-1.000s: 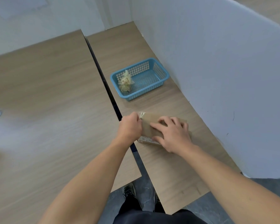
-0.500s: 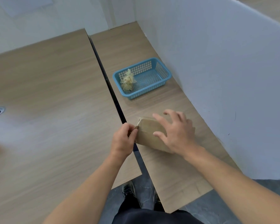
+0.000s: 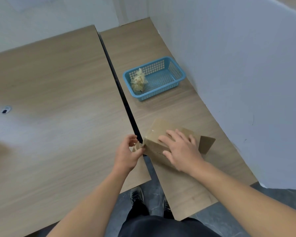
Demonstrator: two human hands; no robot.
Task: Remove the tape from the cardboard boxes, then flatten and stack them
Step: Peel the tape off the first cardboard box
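box (image 3: 158, 130) top partly under right hand (image 3: 181, 151), print unreadable

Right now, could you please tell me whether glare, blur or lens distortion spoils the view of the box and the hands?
Head view: a sheen washes out the left table around its cable hole; the wide lens bows the partition and table edges; the cardboard box, right hand, and left hand pinching the tape look fairly sharp.

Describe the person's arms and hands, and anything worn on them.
The left forearm and right forearm are bare to the frame's edge; no sleeves show. The left hand and right hand wear no gloves, and no watch, bracelet or ring is visible.
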